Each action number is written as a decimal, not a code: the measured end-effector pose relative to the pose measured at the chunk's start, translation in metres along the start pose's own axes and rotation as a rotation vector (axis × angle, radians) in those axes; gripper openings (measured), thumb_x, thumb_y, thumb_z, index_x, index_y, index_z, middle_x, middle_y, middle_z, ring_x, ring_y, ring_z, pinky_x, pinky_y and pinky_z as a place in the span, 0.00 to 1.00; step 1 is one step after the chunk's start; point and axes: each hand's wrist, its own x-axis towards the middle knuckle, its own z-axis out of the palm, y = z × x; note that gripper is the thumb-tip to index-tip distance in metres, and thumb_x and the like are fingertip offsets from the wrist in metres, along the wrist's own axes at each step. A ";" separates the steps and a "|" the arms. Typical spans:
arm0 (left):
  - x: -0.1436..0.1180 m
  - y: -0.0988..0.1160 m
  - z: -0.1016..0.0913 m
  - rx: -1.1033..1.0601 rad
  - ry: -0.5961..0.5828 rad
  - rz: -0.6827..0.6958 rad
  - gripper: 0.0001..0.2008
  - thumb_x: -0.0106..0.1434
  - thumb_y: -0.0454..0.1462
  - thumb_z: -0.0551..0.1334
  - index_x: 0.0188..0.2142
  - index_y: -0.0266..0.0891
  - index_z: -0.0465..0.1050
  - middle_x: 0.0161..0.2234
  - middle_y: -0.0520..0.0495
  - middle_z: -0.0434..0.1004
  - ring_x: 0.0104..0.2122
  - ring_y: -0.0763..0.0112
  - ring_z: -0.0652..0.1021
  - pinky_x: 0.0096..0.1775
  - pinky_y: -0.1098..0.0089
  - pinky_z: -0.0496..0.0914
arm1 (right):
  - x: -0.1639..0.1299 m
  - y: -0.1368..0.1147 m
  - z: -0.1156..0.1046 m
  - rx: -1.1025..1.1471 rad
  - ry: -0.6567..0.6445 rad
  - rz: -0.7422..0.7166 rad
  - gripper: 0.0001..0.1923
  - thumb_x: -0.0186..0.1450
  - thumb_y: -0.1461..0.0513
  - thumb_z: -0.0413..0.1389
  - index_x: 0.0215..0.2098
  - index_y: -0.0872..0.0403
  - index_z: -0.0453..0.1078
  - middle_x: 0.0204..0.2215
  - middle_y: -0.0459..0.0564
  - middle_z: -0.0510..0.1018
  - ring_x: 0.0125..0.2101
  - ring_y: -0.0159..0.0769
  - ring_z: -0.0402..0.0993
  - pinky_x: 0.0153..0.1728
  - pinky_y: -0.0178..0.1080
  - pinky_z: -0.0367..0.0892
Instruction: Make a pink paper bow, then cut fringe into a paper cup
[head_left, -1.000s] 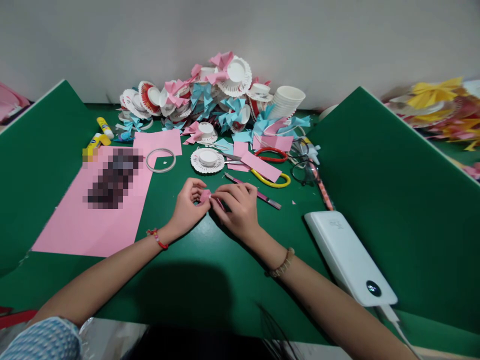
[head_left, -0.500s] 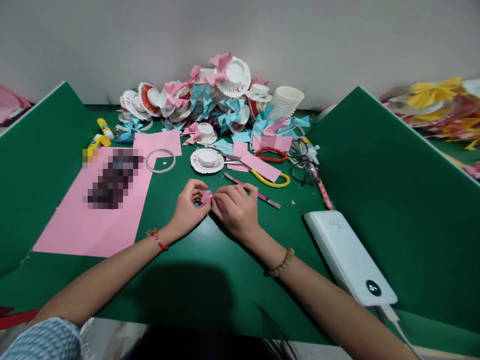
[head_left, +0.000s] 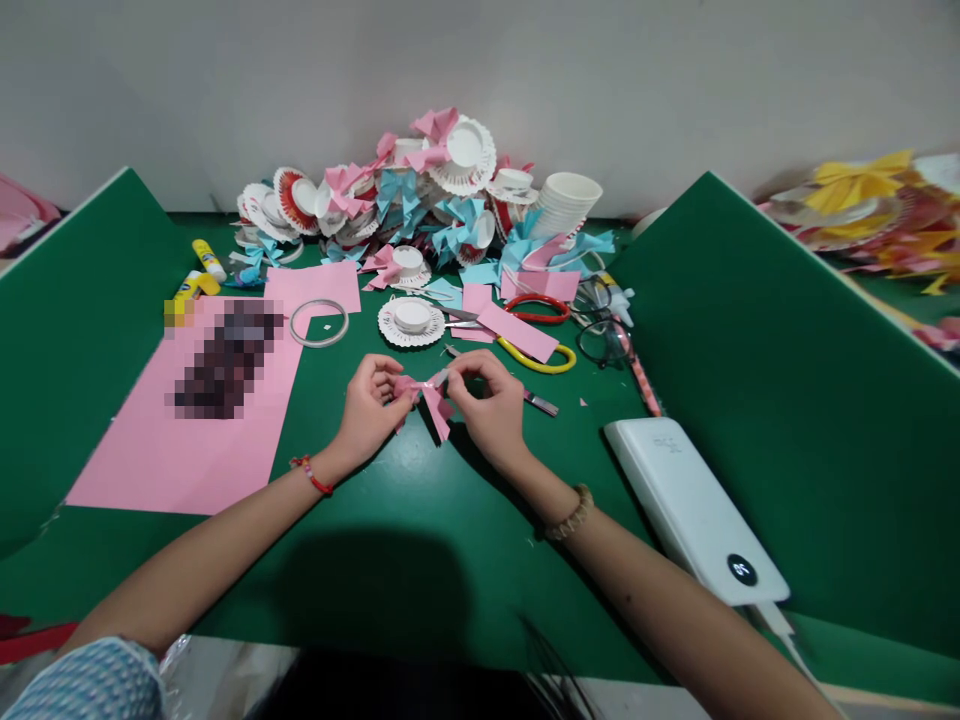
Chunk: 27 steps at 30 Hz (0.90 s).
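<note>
Pinched between the thumb and fingers of my left hand is a pink paper bow, its folded ends fanning downward. My right hand grips a pale, translucent strip that looks like tape, at the bow's middle. Just beyond my hands sits a small white paper hat with a fringed brim. Scissors with one red and one yellow handle lie behind my right hand, a pink paper strip across them. A thin purple-handled tool is partly hidden by that hand.
Paper hats with pink and blue bows are heaped along the wall. At left lie pink paper, a tape roll and glue sticks. Eyeglasses and a white power bank lie at right, by a green partition.
The pink paper, mostly hidden in my fingers before, now shows as a spread bow. My right hand has shifted slightly right, with the pale strip showing at its fingertips.
</note>
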 end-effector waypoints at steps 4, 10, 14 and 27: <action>0.001 0.000 -0.001 -0.023 0.009 -0.010 0.18 0.44 0.33 0.67 0.33 0.38 0.61 0.27 0.56 0.68 0.27 0.80 0.73 0.34 0.75 0.69 | 0.004 0.005 -0.002 0.113 0.072 0.121 0.05 0.59 0.62 0.54 0.25 0.53 0.66 0.25 0.47 0.73 0.26 0.33 0.69 0.28 0.37 0.66; 0.001 0.000 -0.002 -0.127 -0.014 -0.046 0.19 0.44 0.33 0.67 0.33 0.39 0.60 0.25 0.57 0.71 0.26 0.80 0.75 0.33 0.75 0.70 | 0.051 -0.010 0.024 0.178 -0.044 0.153 0.04 0.57 0.64 0.56 0.24 0.54 0.68 0.22 0.45 0.73 0.24 0.31 0.69 0.26 0.35 0.66; 0.004 0.000 -0.006 -0.258 -0.071 -0.093 0.20 0.43 0.34 0.67 0.34 0.40 0.59 0.24 0.57 0.72 0.24 0.78 0.75 0.31 0.74 0.69 | 0.099 -0.021 0.071 0.335 -0.459 0.275 0.03 0.57 0.66 0.58 0.25 0.55 0.70 0.24 0.46 0.77 0.25 0.31 0.73 0.28 0.36 0.69; 0.013 0.016 -0.019 -0.670 -0.250 -0.526 0.20 0.43 0.25 0.55 0.37 0.29 0.72 0.22 0.50 0.65 0.16 0.83 0.62 0.20 0.78 0.61 | 0.064 0.003 -0.007 0.072 -0.569 0.030 0.09 0.56 0.58 0.62 0.24 0.55 0.76 0.23 0.48 0.78 0.24 0.32 0.70 0.26 0.35 0.65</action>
